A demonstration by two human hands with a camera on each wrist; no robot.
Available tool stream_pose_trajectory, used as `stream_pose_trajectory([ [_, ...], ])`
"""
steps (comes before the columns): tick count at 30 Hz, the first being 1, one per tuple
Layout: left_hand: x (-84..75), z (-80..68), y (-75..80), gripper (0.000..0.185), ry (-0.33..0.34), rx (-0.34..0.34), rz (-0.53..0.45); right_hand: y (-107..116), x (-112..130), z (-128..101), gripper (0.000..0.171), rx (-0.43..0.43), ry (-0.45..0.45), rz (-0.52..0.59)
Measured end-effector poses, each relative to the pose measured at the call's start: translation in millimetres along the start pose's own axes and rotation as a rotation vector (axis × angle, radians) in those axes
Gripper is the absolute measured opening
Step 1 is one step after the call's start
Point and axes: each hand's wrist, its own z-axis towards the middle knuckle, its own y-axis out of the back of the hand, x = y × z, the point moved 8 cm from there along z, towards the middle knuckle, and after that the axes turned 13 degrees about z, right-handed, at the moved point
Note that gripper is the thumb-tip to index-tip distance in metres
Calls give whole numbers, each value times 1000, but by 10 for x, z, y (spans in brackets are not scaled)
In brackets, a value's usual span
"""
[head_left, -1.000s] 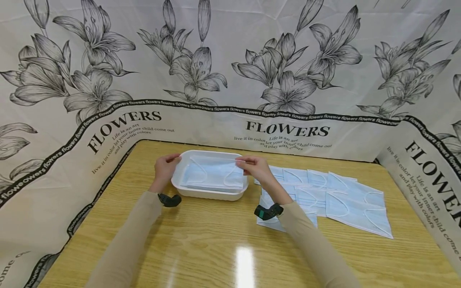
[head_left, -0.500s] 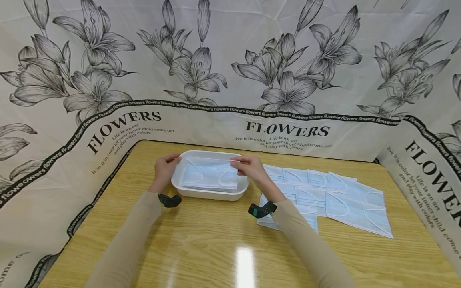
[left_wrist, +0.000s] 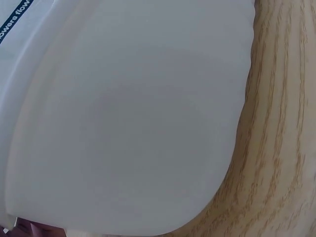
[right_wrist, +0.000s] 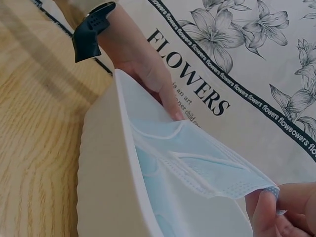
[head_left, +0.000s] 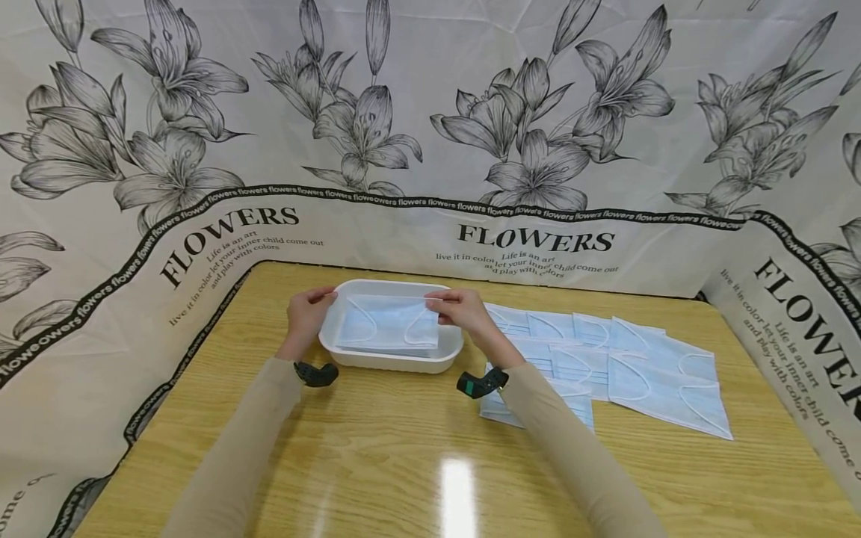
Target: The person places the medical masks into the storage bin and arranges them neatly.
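Observation:
A white tray [head_left: 393, 364] sits on the wooden table [head_left: 377, 456], and light blue masks lie inside it. Above them is one blue face mask [head_left: 386, 327], held at both ends. My left hand [head_left: 308, 314] is at the tray's left rim and pinches the mask's left end. My right hand [head_left: 457, 308] pinches the right end over the tray's right side. The right wrist view shows the mask [right_wrist: 207, 163] hanging just inside the tray wall [right_wrist: 103, 173], with my right fingertips [right_wrist: 269, 212] on its near corner and my left hand [right_wrist: 143, 64] at the far end. The left wrist view is mostly tray wall [left_wrist: 128, 123].
Several loose blue masks [head_left: 605, 359] lie overlapping on the table to the right of the tray. A flower-printed cloth [head_left: 430, 149] stands around the back and both sides. Bare wood runs along the front of the table.
My right hand has moved a little left with the mask's right end, and the mask now sits lower and further inside the tray. My left hand has stayed put.

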Motion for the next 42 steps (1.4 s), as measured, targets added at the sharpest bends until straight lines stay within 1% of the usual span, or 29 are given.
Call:
stream_pose_trajectory([
  [10,5,11,8,33,-1,-12,20,-43,-59,101,31,-7,-19,21],
  [17,7,13,-5,34,4,-4,11,-47,-94,165,29,-43,-52,18],
  [22,-7,0,-1,33,-4,-12,14,-48,-101,175,30,-49,-61,24],
  [27,-9,2,7,33,-6,-20,24,-62,-96,189,31,-34,-51,-2],
  [36,5,0,6,32,18,-13,14,-88,-110,186,30,13,-60,-83],
  [42,-5,-8,9,32,4,-17,15,-107,-103,192,33,44,-35,-113],
])
